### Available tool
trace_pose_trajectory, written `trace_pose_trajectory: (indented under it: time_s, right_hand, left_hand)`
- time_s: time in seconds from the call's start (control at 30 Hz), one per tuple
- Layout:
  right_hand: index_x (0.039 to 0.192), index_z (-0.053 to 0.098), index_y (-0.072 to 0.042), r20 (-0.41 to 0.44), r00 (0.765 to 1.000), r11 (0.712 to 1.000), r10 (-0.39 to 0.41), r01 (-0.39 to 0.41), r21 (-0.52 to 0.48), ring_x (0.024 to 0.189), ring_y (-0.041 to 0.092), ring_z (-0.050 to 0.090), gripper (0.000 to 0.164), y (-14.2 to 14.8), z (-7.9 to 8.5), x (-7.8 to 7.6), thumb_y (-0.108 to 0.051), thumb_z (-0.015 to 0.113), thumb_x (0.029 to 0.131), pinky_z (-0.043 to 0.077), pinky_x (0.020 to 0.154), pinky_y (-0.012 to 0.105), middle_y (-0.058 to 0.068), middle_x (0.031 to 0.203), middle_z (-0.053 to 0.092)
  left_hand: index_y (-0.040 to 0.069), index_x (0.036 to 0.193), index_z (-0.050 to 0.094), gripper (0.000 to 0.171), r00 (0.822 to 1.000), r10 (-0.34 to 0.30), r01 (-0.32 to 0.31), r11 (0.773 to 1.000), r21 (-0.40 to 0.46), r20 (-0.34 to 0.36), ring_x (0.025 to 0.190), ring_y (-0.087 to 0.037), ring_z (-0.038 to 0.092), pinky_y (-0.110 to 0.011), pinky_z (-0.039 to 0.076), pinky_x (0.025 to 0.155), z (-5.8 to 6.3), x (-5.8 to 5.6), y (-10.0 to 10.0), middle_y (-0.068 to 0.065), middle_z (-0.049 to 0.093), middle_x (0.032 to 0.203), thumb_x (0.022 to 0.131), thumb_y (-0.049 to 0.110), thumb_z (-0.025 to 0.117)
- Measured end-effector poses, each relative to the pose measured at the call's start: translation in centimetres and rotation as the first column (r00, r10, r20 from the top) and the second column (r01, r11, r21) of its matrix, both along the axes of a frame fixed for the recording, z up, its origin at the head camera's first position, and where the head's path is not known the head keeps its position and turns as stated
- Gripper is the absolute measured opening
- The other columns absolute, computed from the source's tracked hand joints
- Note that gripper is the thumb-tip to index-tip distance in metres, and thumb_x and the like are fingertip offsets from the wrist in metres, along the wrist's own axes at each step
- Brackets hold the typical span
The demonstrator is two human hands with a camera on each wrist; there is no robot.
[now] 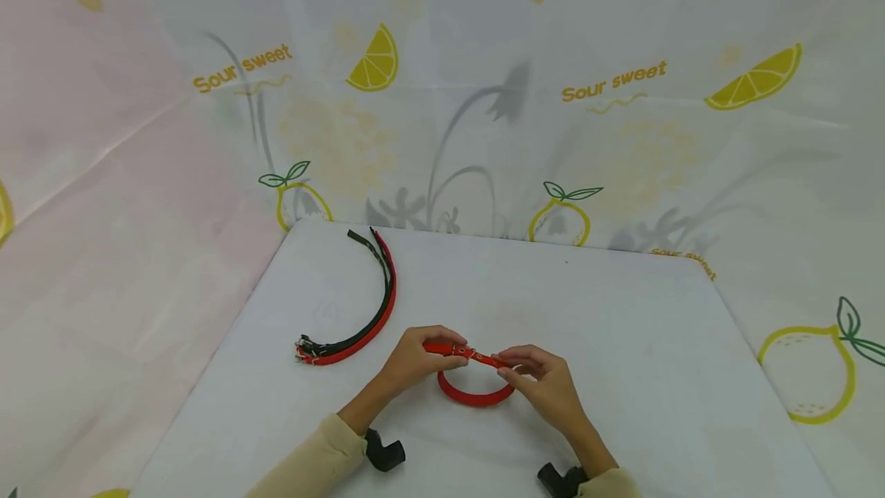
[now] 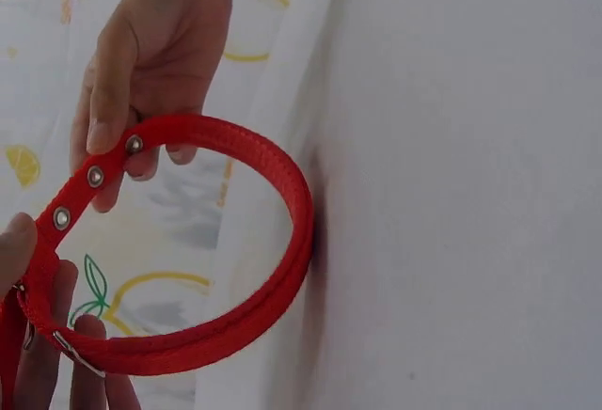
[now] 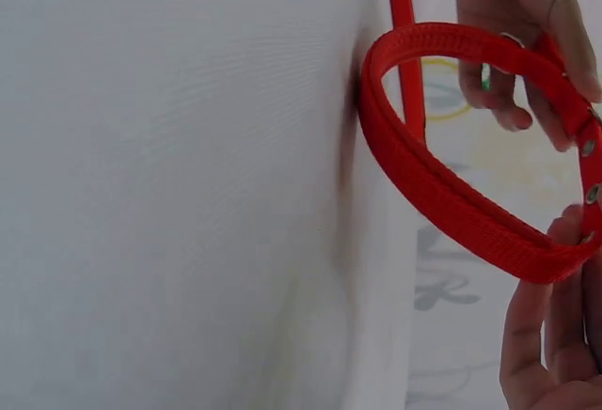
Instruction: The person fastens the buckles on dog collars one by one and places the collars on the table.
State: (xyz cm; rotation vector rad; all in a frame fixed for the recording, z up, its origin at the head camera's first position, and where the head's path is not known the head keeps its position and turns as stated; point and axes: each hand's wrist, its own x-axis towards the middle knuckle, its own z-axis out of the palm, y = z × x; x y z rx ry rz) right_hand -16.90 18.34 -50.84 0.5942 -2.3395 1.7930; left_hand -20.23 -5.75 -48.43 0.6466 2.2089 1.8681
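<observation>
A red collar (image 1: 477, 399) is bent into a loop over the table, with its buckled part uppermost. My left hand (image 1: 413, 356) pinches it at the buckle end between thumb and fingers. On the other side, my right hand (image 1: 546, 383) pinches the strap between thumb and fingertips. Metal-rimmed eyelets (image 2: 95, 177) run along the strap between the hands in the left wrist view. A metal ring (image 2: 77, 354) sits near the left fingers, which partly hide the buckle. The right wrist view shows the padded band (image 3: 451, 208) hanging below both hands.
Several more collars, black (image 1: 376, 317) and red (image 1: 394, 283), lie curved together at the table's left, buckles toward the near end. The white table (image 1: 622, 329) meets a lemon-print sheet (image 1: 470, 60) at its back edge. Black wrist mounts (image 1: 386, 453) sit below the hands.
</observation>
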Motion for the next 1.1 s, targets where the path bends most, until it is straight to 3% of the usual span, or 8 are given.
trace_pose_trajectory:
  time_s: [0.07,0.2,0.33,0.47,0.67,0.83,0.97,1.1]
  right_hand:
    - [0.102,0.062,-0.009,-0.001,0.999,0.999,-0.035,0.035,0.002,0.077,0.018,0.061,0.028,0.2,-0.6,-0.1,-0.014,0.069,0.075,0.051,0.063,0.028,0.009,0.096,0.063]
    - [0.096,0.065,-0.012,0.088,0.989,0.993,-0.118,0.119,-0.008,0.075,0.018,0.061,0.024,0.4,-1.2,-0.1,-0.020,0.070,0.074,0.052,0.062,0.028,0.006,0.091,0.064]
    - [0.091,0.067,-0.015,0.216,0.969,0.990,-0.122,0.134,-0.043,0.077,0.019,0.062,0.021,0.1,-0.9,0.2,-0.027,0.070,0.073,0.051,0.068,0.030,0.003,0.088,0.065]
    - [0.090,0.068,-0.015,0.258,0.960,0.989,-0.113,0.133,-0.063,0.076,0.019,0.062,0.021,-0.6,-0.9,0.4,-0.027,0.070,0.073,0.051,0.069,0.030,0.003,0.086,0.066]
    - [0.089,0.068,-0.016,0.217,0.962,0.983,-0.166,0.180,-0.047,0.076,0.018,0.062,0.020,-1.2,-1.1,0.3,-0.028,0.070,0.073,0.051,0.068,0.028,0.002,0.086,0.066]
    - [0.086,0.068,-0.016,0.175,0.967,0.980,-0.187,0.196,-0.033,0.071,0.018,0.063,0.018,-1.7,-1.4,0.0,-0.027,0.071,0.072,0.052,0.061,0.028,0.002,0.082,0.066]
    - [0.084,0.068,-0.015,0.222,0.961,0.984,-0.164,0.176,-0.035,0.072,0.019,0.063,0.018,-2.1,-0.9,-0.2,-0.028,0.070,0.072,0.051,0.059,0.029,0.002,0.080,0.066]
    - [0.084,0.068,-0.013,0.281,0.943,0.980,-0.180,0.198,-0.036,0.073,0.019,0.062,0.018,-2.5,-0.2,-0.1,-0.027,0.070,0.073,0.051,0.063,0.029,0.004,0.080,0.066]
  left_hand:
    - [0.021,0.104,0.061,0.030,1.000,-0.009,0.009,1.000,-0.008,0.011,0.082,-0.015,0.060,-0.031,0.051,0.068,-0.2,-0.2,-0.4,0.003,0.064,0.094,0.075,0.021,0.069]
    - [0.020,0.116,0.052,0.043,0.989,-0.028,0.013,0.994,0.104,0.146,0.086,-0.023,0.061,-0.031,0.049,0.073,-1.7,-0.7,-0.6,-0.002,0.063,0.100,0.077,0.021,0.067]
    - [0.010,0.123,0.045,0.053,0.952,-0.009,-0.078,0.959,0.273,0.305,0.090,-0.034,0.058,-0.032,0.048,0.077,-3.7,-1.0,0.2,-0.011,0.063,0.099,0.076,0.020,0.068]
    - [0.000,0.122,0.044,0.055,0.925,0.043,-0.187,0.916,0.355,0.377,0.087,-0.031,0.059,-0.034,0.049,0.076,-4.3,-0.7,1.0,-0.015,0.062,0.098,0.076,0.018,0.068]
    - [0.003,0.115,0.053,0.052,0.935,0.113,-0.201,0.950,0.240,0.337,0.079,-0.026,0.059,-0.032,0.050,0.070,-4.4,-0.5,1.6,-0.009,0.064,0.095,0.073,0.027,0.071]
    - [0.005,0.113,0.056,0.053,0.932,0.103,-0.178,0.965,0.192,0.346,0.080,-0.025,0.060,-0.032,0.050,0.069,-4.5,-0.5,2.0,-0.007,0.065,0.094,0.070,0.030,0.073]
    - [0.003,0.111,0.057,0.053,0.917,0.077,-0.157,0.972,0.176,0.390,0.082,-0.023,0.062,-0.033,0.050,0.070,-4.8,-0.5,2.5,-0.007,0.066,0.093,0.069,0.032,0.073]
    - [0.003,0.106,0.059,0.048,0.889,0.066,-0.177,0.962,0.208,0.452,0.084,-0.023,0.062,-0.033,0.050,0.072,-5.3,-0.4,2.7,-0.010,0.065,0.093,0.070,0.031,0.072]
